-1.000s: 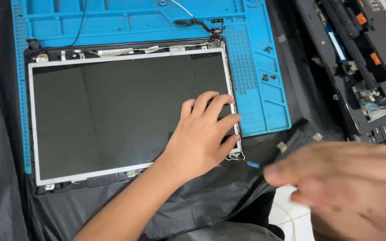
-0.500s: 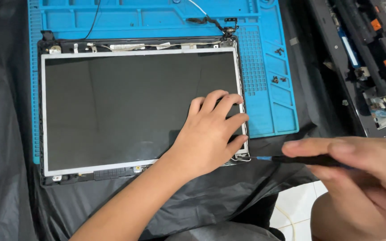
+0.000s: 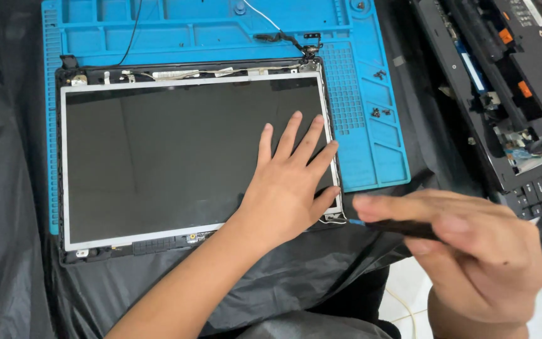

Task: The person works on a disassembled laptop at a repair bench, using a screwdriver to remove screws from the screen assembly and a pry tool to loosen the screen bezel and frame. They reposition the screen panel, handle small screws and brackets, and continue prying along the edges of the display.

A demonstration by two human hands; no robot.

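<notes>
While the blue work mat [image 3: 371, 157] spreads across the far side, the bare laptop screen panel [image 3: 177, 157] lies flat on it, loose in its frame. Left hand [image 3: 286, 188] presses down near the panel's right edge, fingers splayed wide and flat. Right hand [image 3: 478, 251], near right, is wrapped round a dark-handled screwdriver [image 3: 403, 227], tip aimed at the panel's near right corner. One slip there and that tip could gouge the glass or snag the thin wires [image 3: 332, 220].

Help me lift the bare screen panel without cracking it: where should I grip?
Probably grip the screen panel by its thin metal side edges, not the glass. The left edge is free; the left hand lies flat over the right side.
</notes>
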